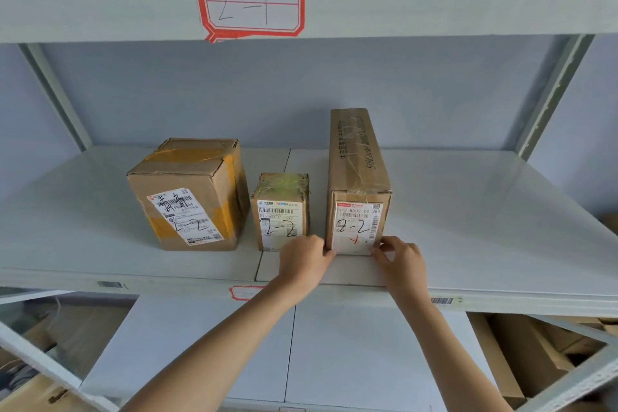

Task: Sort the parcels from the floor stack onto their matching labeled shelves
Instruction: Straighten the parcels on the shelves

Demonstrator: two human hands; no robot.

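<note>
Head view: three boxes marked 2-2 sit on the middle shelf (468, 211), under the 2-1 tag (250, 2): big box (187, 194) left, small box (281, 211) middle, long box (359, 184) right, end-on. Left hand (306, 256) and right hand (401, 256) pinch the long box's bottom front corners, fingers curled, likely squaring it up. At least three parcels look shelved; the floor stack is out of frame, so what's left can't be judged, though more cartons show on the level below.
</note>
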